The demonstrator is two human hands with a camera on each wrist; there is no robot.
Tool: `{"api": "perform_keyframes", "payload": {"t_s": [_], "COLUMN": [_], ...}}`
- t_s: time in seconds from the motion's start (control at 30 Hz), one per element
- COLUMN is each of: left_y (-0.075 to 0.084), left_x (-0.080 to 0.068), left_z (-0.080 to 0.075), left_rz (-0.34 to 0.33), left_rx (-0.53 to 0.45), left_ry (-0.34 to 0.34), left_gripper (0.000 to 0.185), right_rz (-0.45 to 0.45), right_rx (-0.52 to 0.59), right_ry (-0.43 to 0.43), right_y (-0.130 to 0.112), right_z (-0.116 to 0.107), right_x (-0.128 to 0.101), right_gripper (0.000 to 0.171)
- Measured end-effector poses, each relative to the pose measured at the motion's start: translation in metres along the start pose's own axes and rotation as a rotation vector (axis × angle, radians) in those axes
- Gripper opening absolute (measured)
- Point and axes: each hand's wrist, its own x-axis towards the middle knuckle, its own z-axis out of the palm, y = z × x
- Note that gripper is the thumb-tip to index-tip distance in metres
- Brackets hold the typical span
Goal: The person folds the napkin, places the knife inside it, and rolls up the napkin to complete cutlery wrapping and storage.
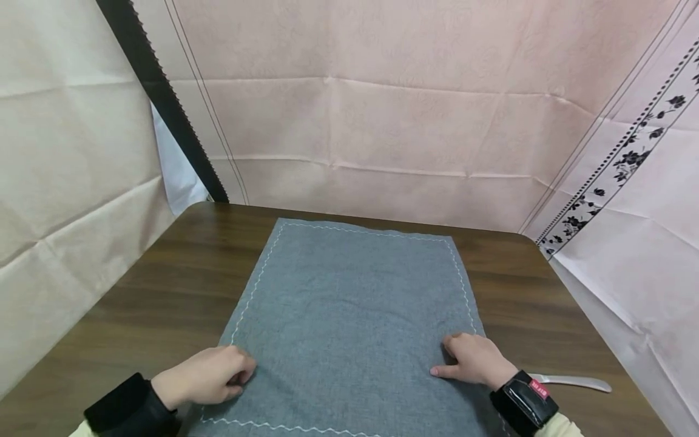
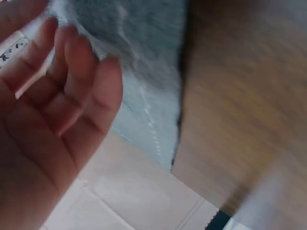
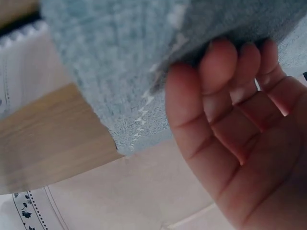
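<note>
Head cam: both hands (image 1: 204, 376) on cloth (image 1: 349, 315)

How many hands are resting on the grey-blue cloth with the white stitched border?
2. The left hand lies at the grey-blue stitched cloth's near left corner, fingers curled at its edge. The right hand rests near its right edge, beside a silver metal utensil handle on the dark wooden table.

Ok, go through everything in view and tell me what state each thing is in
Grey cloth: spread flat on the table, unfolded.
Left hand: fingers curled, resting on the cloth's near left part.
Right hand: fingers bent, pressing the cloth's near right edge.
Knife: lying flat on the table, untouched.
</note>
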Motion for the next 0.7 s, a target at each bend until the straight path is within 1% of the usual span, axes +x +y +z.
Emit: {"api": "perform_keyframes", "payload": {"t_s": [0.07,0.13,0.23,0.37,0.47,0.53,0.6,0.7], "left_y": [-0.002,-0.004,-0.004,0.002,0.007,0.010,0.013,0.016], "left_x": [-0.005,-0.010,-0.014,-0.015,-0.017,-0.019,-0.020,-0.020], "left_z": [0.001,0.001,-0.001,-0.003,-0.003,-0.003,-0.002,0.002], "left_rz": [0.033,0.041,-0.007,-0.074,-0.128,-0.154,-0.170,-0.161], "left_rx": [-0.044,-0.047,-0.032,0.024,0.057,0.060,0.056,0.061], "left_ry": [-0.022,-0.045,-0.104,-0.184,-0.254,-0.292,-0.308,-0.276], "left_gripper": [0.027,0.033,0.042,0.051,0.053,0.055,0.056,0.045], "right_rz": [-0.002,-0.009,-0.018,-0.024,-0.027,-0.026,-0.019,-0.003], "right_rx": [0.003,0.004,0.001,-0.008,-0.006,0.000,0.006,0.007], "right_ry": [-0.004,0.001,0.004,0.008,0.010,0.004,-0.005,-0.016], "right_y": [0.001,0.001,0.000,0.001,0.001,0.001,0.002,0.003], "right_z": [0.000,0.001,0.001,0.001,0.001,0.000,0.000,0.000], "right_x": [0.001,0.001,0.002,0.002,0.003,0.003,0.003,0.002], "right_gripper": [0.047,0.046,0.045,0.045,0.044,0.044,0.044,0.044]}}
